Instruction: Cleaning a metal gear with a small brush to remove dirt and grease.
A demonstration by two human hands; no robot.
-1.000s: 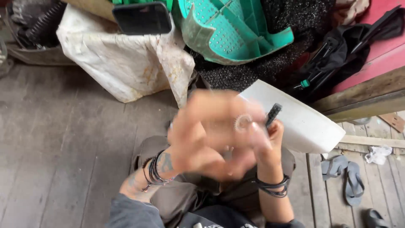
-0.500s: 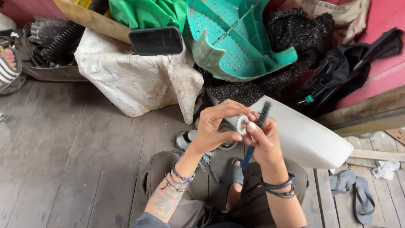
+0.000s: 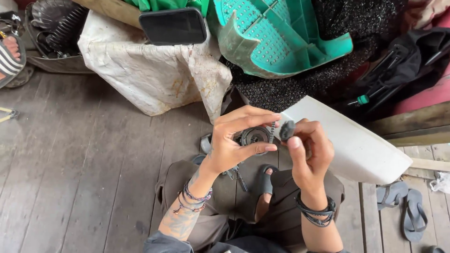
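Floor: grey wooden planks [image 3: 84, 154] are being seen beneath the seated person, whose knees are being framed at the bottom of the view.
Backdrop: a stained white sack [image 3: 140, 75] is being leaned against the clutter at the top, with a black rectangular pad [image 3: 173, 26] resting on it; just to the right a teal perforated plastic panel [image 3: 281, 37] is being propped on black netting [image 3: 290, 89].
White panel: a long white board [image 3: 356, 145] is lying behind the right hand, so its near end is being hidden by the fingers.
Sandals: a grey pair [image 3: 408, 206] is lying on the planks at lower right, well apart from the hands.
Left hand [image 3: 234, 140]: a small round dark part with a metal centre [image 3: 255, 137] is being pinched between thumb and fingers, in front of the chest and above the lap.
Right hand [image 3: 309, 150]: a small dark knob-like piece [image 3: 287, 129] is being gripped at the fingertips, just beside a thin ridged rod [image 3: 272, 132] standing between the two hands.
Obstruction: much of the round part is being covered by the left fingers.
Change: compared with half a second ago, the hands are being held lower and nearer, and the rod is now being seen upright between them rather than slanting above the right hand.
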